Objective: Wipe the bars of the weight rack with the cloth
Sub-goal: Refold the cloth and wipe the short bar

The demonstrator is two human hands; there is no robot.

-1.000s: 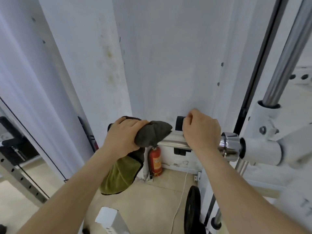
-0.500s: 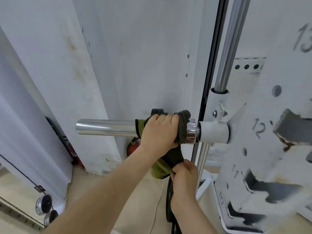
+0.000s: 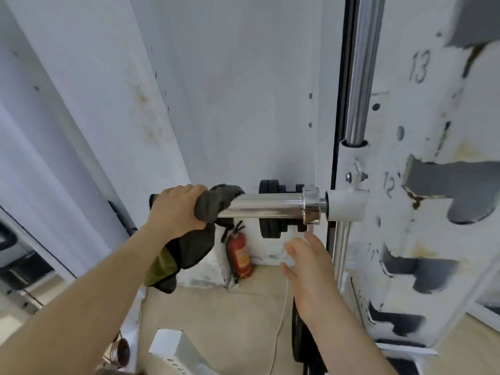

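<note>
White rack upright at right; chrome bar sticks out leftward. Left hand fingers clamped on dark cloth wrapped over bar's free end. Right hand below bar, fingers spread, touching nothing.

Two hands in view: the left hand and the right hand. One cloth, dark with an olive patch. One horizontal chrome bar, one upright chrome rod. One red fire extinguisher on the floor. One stack of black weight plates behind the bar; exact plate number unclear. Three readable painted numerals on the white rack upright: 13, 12, 11.
</note>
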